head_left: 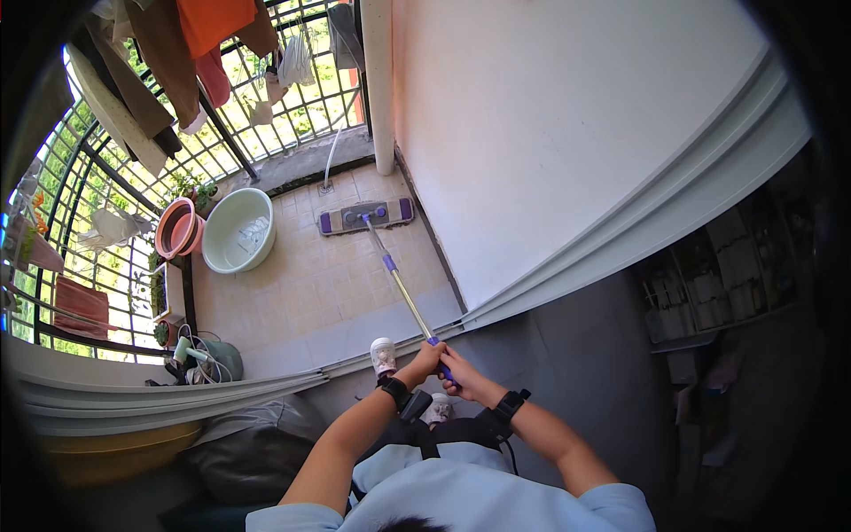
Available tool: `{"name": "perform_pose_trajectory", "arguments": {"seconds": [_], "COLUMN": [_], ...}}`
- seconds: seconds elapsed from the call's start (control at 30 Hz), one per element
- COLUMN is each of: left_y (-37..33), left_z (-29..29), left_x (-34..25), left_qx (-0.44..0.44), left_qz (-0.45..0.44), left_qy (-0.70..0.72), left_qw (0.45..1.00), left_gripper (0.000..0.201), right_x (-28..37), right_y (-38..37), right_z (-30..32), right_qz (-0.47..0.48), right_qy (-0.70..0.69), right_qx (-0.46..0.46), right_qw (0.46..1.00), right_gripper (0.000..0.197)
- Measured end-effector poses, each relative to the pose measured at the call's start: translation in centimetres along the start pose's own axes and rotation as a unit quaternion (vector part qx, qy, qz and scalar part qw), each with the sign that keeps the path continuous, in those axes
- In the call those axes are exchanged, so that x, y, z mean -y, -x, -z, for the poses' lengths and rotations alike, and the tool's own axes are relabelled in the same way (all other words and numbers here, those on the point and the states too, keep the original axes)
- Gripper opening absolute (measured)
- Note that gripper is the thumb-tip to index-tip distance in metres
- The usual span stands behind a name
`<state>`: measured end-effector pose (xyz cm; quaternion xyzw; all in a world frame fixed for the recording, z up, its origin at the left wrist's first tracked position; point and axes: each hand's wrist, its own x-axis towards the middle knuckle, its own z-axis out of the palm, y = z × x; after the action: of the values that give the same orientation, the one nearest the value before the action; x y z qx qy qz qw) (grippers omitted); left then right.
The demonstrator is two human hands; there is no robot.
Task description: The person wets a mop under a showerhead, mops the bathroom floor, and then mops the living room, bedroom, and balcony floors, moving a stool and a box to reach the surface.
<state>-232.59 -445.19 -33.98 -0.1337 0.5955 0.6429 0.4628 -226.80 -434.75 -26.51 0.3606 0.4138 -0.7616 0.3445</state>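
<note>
Both my hands are closed on the handle of a flat mop [405, 295]. My left hand [427, 359] grips the pole a little higher, at its purple section. Just below and to the right, my right hand [460, 374] wraps round the purple end of the grip. The pole slants away from me to a wide grey-and-purple mop head [366, 216], which lies flat on the tiled balcony floor [301, 275], close to the white wall. Parts of my fingers overlap round the pole.
A pale green basin [215, 232] and a pink basin [179, 229] stand left of the mop. Laundry [164, 58] hangs before the barred window. A white drainpipe [380, 97] rises at the far corner. Door tracks [355, 365] cross between my feet and the balcony; a hair dryer [190, 349] sits at left.
</note>
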Motion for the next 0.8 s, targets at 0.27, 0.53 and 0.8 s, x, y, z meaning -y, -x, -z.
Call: {"name": "perform_pose_trajectory", "arguments": {"seconds": [0.27,0.53,0.8], "left_y": [9.3,6.3,-4.8], "left_z": [-10.9,-8.7,1.7], "left_x": [3.6,3.1,-7.1], "left_qx": [0.133,0.112,0.078], "left_qz": [0.161,0.09,0.045], "left_qy": [-0.113,-0.146,-0.138], "left_qw": [0.971,0.979,0.986], "left_gripper": [0.032,0.034,0.034], "right_x": [-6.2,-3.7,6.3], "right_y": [14.9,12.6,-2.0], "right_z": [6.5,4.2,-0.9], "right_qz": [-0.086,-0.073,0.007], "right_qy": [0.027,0.077,0.131], "right_qx": [-0.062,-0.08,-0.069], "right_qw": [0.994,0.991,0.989], "right_gripper": [0.041,0.045,0.038]}}
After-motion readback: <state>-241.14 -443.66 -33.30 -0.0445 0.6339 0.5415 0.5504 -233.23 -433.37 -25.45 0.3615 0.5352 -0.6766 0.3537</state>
